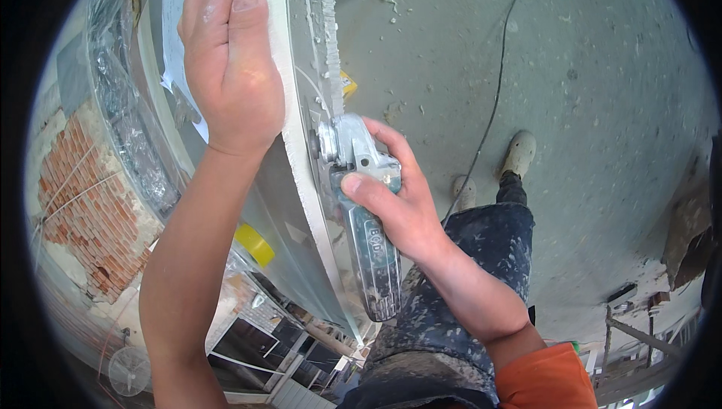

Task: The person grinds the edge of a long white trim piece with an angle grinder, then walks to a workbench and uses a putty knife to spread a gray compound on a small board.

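Observation:
My right hand [403, 194] is wrapped around the body of a dusty green angle grinder [372, 273]. Its thumb lies across the top of the housing, behind the metal gear head [361, 141]. The grinder's spindle side faces a large panel [302, 200] with a rough white edge, close beside it. Whether the disc touches the panel is not clear. My left hand [234, 64] is farther up the same panel, thumb along the white edge and fingers curled at the upper rim of the view. Fingertips there are partly hidden.
A yellow tape roll [255, 245] is by the panel's left side. A black cable [496, 87] crosses the dusty concrete floor [592, 87] near my shoes [518, 152]. A ragged pale strip [333, 42] extends beyond the grinder. Exposed brick [87, 206] and a fan [130, 371] appear left.

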A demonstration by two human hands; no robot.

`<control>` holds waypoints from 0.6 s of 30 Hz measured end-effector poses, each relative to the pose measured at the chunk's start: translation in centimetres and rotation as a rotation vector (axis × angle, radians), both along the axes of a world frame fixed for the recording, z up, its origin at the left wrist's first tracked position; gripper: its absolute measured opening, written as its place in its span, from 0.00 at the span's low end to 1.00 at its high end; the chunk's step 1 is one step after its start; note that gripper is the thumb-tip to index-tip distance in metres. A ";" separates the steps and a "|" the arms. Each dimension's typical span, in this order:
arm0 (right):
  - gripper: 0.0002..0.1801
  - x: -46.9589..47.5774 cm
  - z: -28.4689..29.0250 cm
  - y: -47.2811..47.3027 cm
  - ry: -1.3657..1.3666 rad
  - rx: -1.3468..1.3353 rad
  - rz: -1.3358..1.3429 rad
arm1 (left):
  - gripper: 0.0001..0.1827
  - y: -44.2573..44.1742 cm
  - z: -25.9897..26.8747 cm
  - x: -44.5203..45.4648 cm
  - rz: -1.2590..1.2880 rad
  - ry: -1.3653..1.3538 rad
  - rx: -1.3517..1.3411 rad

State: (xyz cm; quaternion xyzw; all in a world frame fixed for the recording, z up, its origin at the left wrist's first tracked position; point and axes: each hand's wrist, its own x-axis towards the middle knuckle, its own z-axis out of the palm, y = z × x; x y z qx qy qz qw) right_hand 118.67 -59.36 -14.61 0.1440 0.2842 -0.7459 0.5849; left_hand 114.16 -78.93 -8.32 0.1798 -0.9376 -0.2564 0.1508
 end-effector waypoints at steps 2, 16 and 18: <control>0.42 -0.3 0.0 -0.2 0.024 0.003 -0.004 | 0.22 -1.0 0.0 -0.3 -0.040 0.006 -0.035; 0.40 -3.5 -1.0 -2.8 0.042 -0.014 -0.062 | 0.20 -1.3 0.1 -0.6 -0.084 0.000 -0.124; 0.41 -3.8 -1.6 -3.4 0.105 -0.015 -0.088 | 0.20 -1.2 0.1 -0.7 -0.062 -0.010 -0.120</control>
